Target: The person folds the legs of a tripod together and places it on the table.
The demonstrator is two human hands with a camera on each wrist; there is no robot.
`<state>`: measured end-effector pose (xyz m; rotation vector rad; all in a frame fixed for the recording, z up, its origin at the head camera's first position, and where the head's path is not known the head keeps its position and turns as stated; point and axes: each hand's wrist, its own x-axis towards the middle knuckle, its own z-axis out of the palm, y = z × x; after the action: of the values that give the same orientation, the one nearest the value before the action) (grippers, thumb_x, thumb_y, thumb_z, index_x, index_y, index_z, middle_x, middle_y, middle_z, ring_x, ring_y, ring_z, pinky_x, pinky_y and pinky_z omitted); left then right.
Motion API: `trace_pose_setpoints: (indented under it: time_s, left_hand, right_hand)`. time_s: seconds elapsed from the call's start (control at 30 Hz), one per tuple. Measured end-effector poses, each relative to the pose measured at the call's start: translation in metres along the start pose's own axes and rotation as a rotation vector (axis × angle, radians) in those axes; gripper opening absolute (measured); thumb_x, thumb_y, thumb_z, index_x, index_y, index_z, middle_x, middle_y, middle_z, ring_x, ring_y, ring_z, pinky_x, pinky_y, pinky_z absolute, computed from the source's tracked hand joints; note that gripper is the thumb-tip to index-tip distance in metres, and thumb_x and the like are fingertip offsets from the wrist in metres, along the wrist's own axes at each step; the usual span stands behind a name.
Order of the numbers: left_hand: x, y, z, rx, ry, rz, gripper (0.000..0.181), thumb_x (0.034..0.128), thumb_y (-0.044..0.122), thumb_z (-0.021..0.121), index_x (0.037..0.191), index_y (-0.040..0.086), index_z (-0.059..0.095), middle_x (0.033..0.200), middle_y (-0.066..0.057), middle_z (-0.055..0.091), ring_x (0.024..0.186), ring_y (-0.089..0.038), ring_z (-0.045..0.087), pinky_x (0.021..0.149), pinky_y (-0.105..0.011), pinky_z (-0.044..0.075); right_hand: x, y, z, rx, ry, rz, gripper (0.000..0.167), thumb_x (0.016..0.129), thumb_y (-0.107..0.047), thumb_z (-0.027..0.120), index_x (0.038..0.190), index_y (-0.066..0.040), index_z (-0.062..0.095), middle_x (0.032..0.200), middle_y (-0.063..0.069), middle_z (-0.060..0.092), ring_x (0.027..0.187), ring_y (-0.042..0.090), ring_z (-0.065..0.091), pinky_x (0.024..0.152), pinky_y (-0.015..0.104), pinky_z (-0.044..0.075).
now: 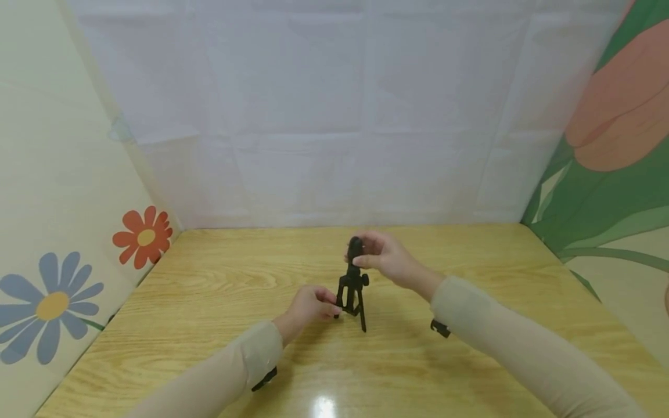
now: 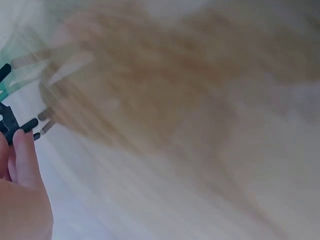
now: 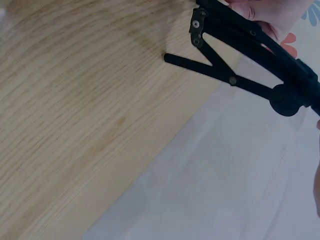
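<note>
A small black tripod (image 1: 351, 284) stands upright over the middle of the table, its legs partly spread. Near its top, my right hand (image 1: 389, 258) grips the head between thumb and fingers. Lower down, my left hand (image 1: 312, 305) pinches one leg by its end. In the left wrist view, the left hand (image 2: 25, 185) holds part of the black tripod (image 2: 10, 122) at the frame's left edge. The right wrist view shows the tripod's hinged leg and brace (image 3: 232, 80) close up, with the left hand's fingers behind it. Most of the right hand is outside that view.
The wooden table (image 1: 209, 284) reaches back to a white cloth backdrop (image 1: 324, 116). A panel with painted flowers (image 1: 52, 305) stands on the left, and one with a large painted tulip (image 1: 622, 110) on the right. Black straps (image 1: 440, 328) hang under the wrists.
</note>
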<state>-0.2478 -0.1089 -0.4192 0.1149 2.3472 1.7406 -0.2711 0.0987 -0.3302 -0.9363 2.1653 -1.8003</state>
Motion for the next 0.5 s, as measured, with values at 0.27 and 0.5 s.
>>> trace_pose_setpoints:
  time_s: [0.27,0.5]
  left_hand:
    - [0.003,-0.003,-0.005,0.13,-0.103,0.097,0.014,0.0849,-0.003,0.071,0.098,-0.007,0.067,0.09,-0.01,0.067,0.084,-0.02,0.065,0.075,-0.035,0.056]
    - [0.01,-0.008,-0.016,0.195,-0.243,0.155,0.063,0.0863,0.012,0.074,0.14,-0.003,0.046,0.144,-0.022,0.045,0.134,-0.041,0.037,0.108,-0.055,0.03]
  right_hand:
    - [0.0,-0.003,-0.004,-0.006,-0.055,-0.007,0.033,0.092,0.007,0.057,0.125,0.011,0.052,0.116,0.029,0.06,0.103,0.028,0.062,0.09,0.039,0.051]
    - [0.0,-0.002,-0.004,0.006,-0.062,-0.012,0.034,0.093,0.007,0.056,0.126,0.01,0.051,0.117,0.032,0.059,0.105,0.03,0.062,0.091,0.041,0.051]
